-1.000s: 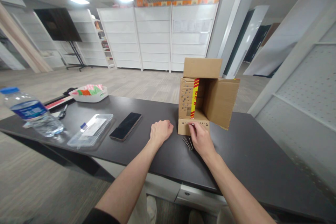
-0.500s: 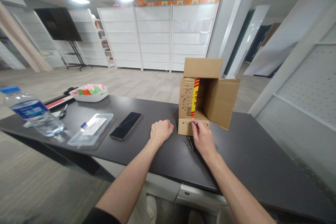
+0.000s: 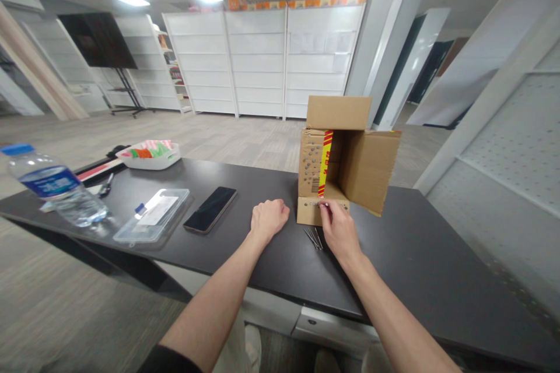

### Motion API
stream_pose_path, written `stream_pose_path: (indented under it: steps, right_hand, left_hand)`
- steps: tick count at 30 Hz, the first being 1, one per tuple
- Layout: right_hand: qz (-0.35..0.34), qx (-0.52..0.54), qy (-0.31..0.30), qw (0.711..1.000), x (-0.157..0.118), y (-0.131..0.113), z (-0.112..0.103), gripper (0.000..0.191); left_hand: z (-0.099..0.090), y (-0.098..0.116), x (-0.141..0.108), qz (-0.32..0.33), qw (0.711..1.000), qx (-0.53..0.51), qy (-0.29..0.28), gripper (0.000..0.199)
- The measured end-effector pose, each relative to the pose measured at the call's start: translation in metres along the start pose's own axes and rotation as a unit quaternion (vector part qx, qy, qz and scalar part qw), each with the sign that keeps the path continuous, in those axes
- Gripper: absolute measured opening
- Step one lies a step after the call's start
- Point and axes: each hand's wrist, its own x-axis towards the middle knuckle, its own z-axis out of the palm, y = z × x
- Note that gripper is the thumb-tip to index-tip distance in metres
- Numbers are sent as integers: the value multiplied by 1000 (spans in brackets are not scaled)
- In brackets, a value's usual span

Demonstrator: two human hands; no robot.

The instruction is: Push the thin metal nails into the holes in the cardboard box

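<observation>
On dark tabletop [image 3: 415,250], open brown cardboard box [image 3: 324,213], yellow-red tape strip [image 3: 325,163]

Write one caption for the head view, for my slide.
Right hand at the cardboard box's lower flap, beside loose nails.

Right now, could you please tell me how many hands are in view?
2: the left hand rests on the dark table; the right hand is at the lower flap of the cardboard box.
</observation>
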Motion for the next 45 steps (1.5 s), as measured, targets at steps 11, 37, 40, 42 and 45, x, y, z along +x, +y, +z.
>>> stream_pose_path:
  steps: [11, 37, 40, 42, 45]
  right_hand:
    - [-2, 10, -5, 1000, 0, 2, 1, 27]
    - [-9, 11, 22, 1000, 4, 6, 2, 25]
    - [-10, 21, 22, 999, 4, 7, 3, 25]
    - [-14, 27, 19, 999, 5, 9, 4, 24]
    - [-17, 27, 20, 999, 5, 10, 6, 24]
  left_hand:
    - [-4, 1, -2, -2, 1000, -1, -6, 40]
    - [-6, 1, -3, 2, 1000, 3, -4, 39]
    - [-5, 1, -3, 2, 1000, 0, -5, 40]
    - [-5, 1, -3, 2, 1000, 0, -4, 40]
    - [-5, 1, -3, 2, 1000, 3, -1, 39]
